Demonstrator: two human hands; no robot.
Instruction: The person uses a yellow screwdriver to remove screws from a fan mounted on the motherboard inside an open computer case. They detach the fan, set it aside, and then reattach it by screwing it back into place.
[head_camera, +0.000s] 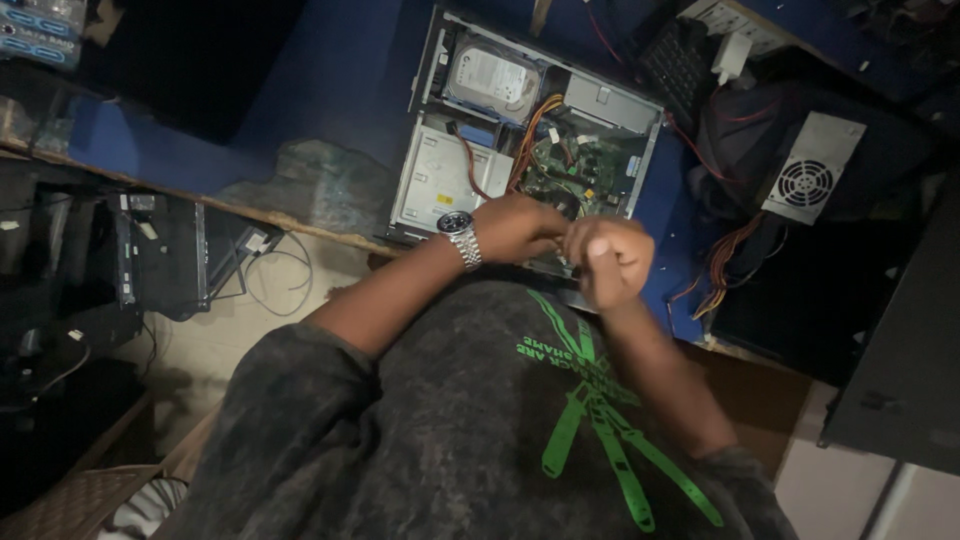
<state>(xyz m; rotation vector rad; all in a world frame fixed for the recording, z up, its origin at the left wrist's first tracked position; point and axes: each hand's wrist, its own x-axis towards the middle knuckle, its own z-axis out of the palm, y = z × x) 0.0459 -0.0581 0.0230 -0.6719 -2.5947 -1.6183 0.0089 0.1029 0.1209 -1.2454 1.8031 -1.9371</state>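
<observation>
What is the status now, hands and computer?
Left hand and right hand together at the open computer case, near edge. Grip unclear. Orange cables cross the board.

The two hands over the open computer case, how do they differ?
The left hand has a metal wristwatch on its wrist; the right hand has a bare wrist. The left hand reaches down toward the open computer case, its fingers pointing at the right hand; the right hand is curled into a loose fist and looks blurred. Both meet at the near edge of the case, and what they hold, if anything, is hidden.
</observation>
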